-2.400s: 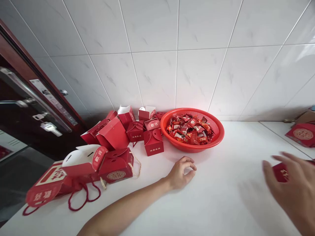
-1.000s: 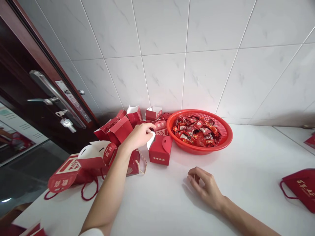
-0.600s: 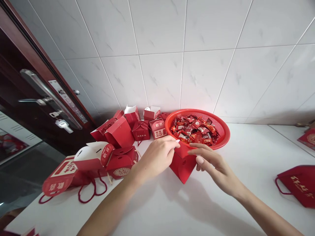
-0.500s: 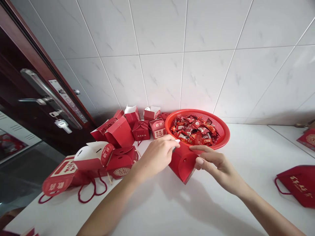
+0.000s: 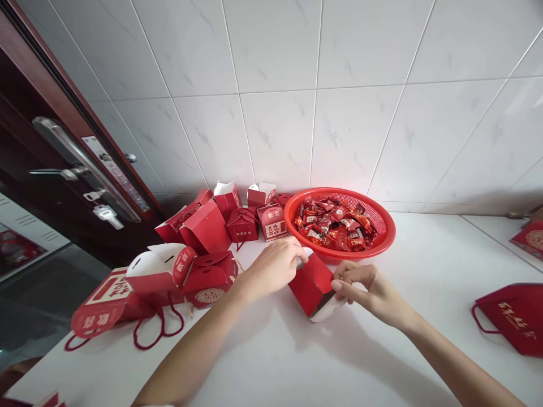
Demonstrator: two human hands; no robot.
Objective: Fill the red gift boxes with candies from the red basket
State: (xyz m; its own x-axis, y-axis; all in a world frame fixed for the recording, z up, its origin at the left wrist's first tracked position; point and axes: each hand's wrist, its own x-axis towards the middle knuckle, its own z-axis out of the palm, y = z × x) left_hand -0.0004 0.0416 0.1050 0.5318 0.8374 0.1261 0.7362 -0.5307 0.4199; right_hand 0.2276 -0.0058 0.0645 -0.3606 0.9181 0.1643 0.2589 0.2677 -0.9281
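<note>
Between my hands, a small red cardboard gift box (image 5: 306, 288) is tilted above the white tabletop, with a white inner flap showing at its lower right. My left hand (image 5: 275, 267) is closed on the box's far left edge, its fingertips partly hidden behind the wrist and knuckles. From the right, my right hand (image 5: 368, 287) pinches the box's right-hand flap between thumb and fingers. Just beyond the box stands a red plastic basket (image 5: 387, 240) holding many wrapped candies (image 5: 339, 223).
Several red gift boxes (image 5: 207, 229) crowd the table's left and back, some with their tops unfolded. Dark red cords (image 5: 159, 333) trail from the nearer ones. Another red box (image 5: 511, 319) lies at the right edge. A tiled wall (image 5: 275, 135) rises behind, and a brown door (image 5: 63, 141) stands at left.
The box's near end has gone from folded over, with a curved flap and round hole showing, to opened out, with a white inside visible. My right fingers have closed on its flap.
</note>
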